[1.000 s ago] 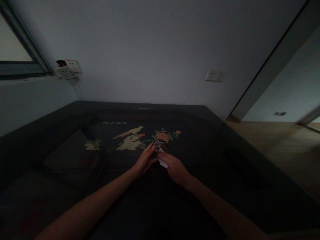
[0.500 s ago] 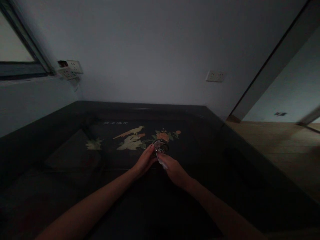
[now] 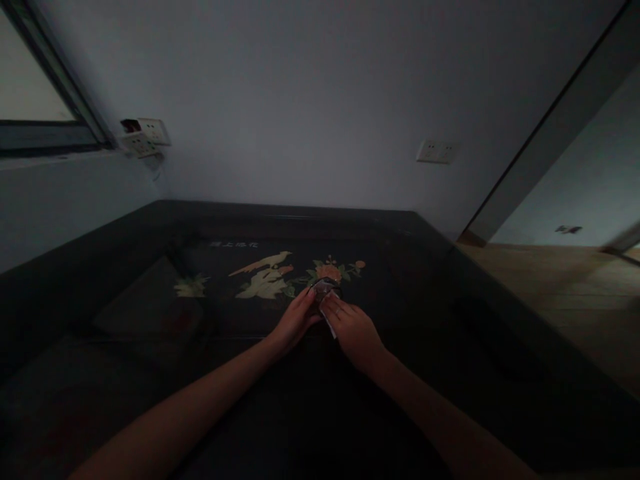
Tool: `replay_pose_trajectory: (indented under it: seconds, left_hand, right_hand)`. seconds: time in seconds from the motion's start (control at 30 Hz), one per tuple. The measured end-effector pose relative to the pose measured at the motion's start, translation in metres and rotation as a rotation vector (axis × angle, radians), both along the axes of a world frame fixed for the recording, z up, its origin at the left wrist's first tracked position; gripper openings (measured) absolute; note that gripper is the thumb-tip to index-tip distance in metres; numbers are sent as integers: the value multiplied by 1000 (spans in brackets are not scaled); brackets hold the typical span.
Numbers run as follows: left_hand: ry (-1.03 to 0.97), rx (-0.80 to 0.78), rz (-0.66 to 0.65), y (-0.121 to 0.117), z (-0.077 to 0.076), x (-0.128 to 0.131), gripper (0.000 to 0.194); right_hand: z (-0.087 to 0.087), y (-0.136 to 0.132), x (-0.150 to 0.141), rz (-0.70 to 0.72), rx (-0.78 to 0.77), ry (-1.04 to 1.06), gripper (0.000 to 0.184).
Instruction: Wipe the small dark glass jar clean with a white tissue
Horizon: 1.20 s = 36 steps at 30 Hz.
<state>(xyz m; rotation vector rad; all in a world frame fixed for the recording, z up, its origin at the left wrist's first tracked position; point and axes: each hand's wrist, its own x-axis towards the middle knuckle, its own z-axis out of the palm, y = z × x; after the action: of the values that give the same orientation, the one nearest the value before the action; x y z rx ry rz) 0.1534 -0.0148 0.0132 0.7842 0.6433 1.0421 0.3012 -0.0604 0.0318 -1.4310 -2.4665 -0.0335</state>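
The room is dim. Both my hands meet over a dark table (image 3: 440,300) inlaid with a bird and flower picture (image 3: 270,277). My left hand (image 3: 295,320) grips the side of a small clear glass (image 3: 327,287). My right hand (image 3: 353,330) presses a white cloth or tissue (image 3: 329,313) into and against the glass, fingers curled over it. The hands hide most of the glass.
A window (image 3: 35,113) sits at the left with wall sockets (image 3: 143,137) beside it. Another socket (image 3: 435,152) is on the back wall. A doorway and wooden floor (image 3: 565,280) lie to the right of the table's edge.
My right hand has slid up over the glass, pushing the white cloth against its rim. The left hand keeps its hold. The view has shifted slightly.
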Motion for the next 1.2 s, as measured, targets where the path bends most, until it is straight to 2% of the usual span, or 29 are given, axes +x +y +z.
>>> replay_pose_trajectory:
  seconds: [0.1, 0.3, 0.4, 0.47, 0.53, 0.63, 0.77, 0.83, 0.9, 1.0, 1.07, 1.2]
  left_hand:
    - [17, 18, -2, 0, -1, -1, 45]
    - [12, 23, 28, -4, 4, 2, 46]
    - [12, 23, 26, -4, 5, 3, 48]
    - [13, 23, 33, -3, 4, 3, 47]
    - [17, 20, 38, -2, 2, 2, 45]
    - [28, 17, 37, -1, -2, 0, 45]
    - [16, 26, 24, -1, -2, 0, 45]
    - [-1, 23, 23, -2, 0, 1, 44]
    - [-9, 19, 22, -3, 2, 2, 43]
    - [2, 25, 16, -3, 3, 2, 42]
    - [24, 34, 17, -3, 2, 1, 42]
    - [52, 28, 32, -3, 0, 0, 43]
  right_hand:
    - [-3, -2, -1, 43, -117, 277, 49]
    - [-4, -2, -7, 65, -509, 1097, 53]
    - [-6, -1, -9, 6, -576, 1252, 51]
    - [-8, -2, -7, 22, -549, 1208, 51]
    - [-9, -2, -4, 62, -474, 1071, 51]
    - [-9, -1, 2, 97, -317, 739, 51]
    - [-4, 1, 7, 73, -113, 203, 47]
    - [-1, 2, 7, 40, -30, 19, 46]
    - [0, 3, 6, 16, 23, -72, 46]
    - [-2, 2, 2, -11, 31, -76, 46]
    - [-5, 0, 2, -5, -14, 11, 48]
    - [-6, -3, 2, 50, -195, 420, 54]
